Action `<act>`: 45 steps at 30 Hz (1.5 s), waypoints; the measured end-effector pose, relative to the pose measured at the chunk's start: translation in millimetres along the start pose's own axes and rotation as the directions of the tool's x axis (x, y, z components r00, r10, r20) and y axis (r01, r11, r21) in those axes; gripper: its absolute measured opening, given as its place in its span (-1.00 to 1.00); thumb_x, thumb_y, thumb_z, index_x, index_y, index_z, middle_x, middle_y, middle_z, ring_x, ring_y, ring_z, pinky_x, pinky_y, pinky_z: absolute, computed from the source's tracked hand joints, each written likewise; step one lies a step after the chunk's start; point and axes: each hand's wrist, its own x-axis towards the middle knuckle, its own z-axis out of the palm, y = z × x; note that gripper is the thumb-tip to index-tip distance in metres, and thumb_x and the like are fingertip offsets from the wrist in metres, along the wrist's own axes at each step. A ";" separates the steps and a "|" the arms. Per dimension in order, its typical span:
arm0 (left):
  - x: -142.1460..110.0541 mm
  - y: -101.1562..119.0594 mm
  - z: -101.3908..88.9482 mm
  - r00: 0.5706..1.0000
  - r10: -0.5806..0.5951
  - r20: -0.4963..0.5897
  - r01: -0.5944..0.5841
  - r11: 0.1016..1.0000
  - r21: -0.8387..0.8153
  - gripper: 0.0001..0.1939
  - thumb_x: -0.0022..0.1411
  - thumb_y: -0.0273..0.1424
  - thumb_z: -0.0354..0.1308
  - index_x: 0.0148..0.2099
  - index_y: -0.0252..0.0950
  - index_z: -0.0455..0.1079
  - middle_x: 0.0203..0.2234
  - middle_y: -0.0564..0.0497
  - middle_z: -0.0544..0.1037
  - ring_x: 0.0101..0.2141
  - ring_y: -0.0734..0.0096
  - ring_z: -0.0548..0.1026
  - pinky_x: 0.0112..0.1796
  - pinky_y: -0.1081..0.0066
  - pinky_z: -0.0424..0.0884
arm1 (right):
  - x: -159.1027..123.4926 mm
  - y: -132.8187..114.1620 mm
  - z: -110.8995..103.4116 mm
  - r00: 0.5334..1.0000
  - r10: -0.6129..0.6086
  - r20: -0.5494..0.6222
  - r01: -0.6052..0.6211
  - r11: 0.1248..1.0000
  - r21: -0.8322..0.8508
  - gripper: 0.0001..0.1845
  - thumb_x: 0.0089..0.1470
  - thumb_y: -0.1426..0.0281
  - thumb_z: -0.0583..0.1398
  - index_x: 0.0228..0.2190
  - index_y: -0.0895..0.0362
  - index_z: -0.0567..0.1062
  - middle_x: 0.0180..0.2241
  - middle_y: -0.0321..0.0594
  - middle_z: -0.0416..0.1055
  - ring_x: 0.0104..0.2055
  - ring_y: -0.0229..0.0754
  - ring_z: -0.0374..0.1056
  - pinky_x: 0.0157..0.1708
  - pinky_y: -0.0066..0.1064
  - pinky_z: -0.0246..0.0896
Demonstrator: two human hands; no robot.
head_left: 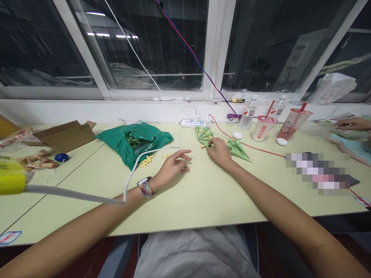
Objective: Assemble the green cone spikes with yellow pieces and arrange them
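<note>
We see the left hand half open over the table, its fingers loosely spread and holding nothing, near the small yellow pieces beside the green bag. The right hand curls its fingers between two groups of green spikes; we cannot tell whether it grips one.
</note>
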 end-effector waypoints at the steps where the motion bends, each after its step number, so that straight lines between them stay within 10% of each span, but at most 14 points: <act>1: 0.2 0.0 0.1 1.000 0.002 -0.002 -0.002 1.000 0.000 -0.53 0.22 -0.37 0.14 0.18 -0.21 0.43 -0.06 -0.13 0.56 -0.38 0.37 0.62 -0.32 0.33 0.51 | -0.1 -0.3 -0.3 1.000 0.004 -0.003 -0.004 1.000 0.003 -0.87 0.13 0.41 0.21 -0.22 0.06 0.45 -0.14 -0.11 0.48 -0.03 0.05 0.33 -0.16 -0.23 0.20; 45: 1.2 -1.2 0.5 1.000 0.016 0.012 -0.016 1.000 -0.002 -0.57 0.22 -0.36 0.14 0.14 -0.24 0.43 -0.10 -0.11 0.54 -0.38 0.35 0.62 -0.31 0.33 0.50 | -1.3 -4.8 -2.7 0.999 0.051 0.001 -0.051 0.998 -0.034 -0.79 0.10 0.31 0.25 -0.20 0.08 0.45 -0.14 -0.12 0.49 -0.05 0.04 0.35 -0.16 -0.25 0.18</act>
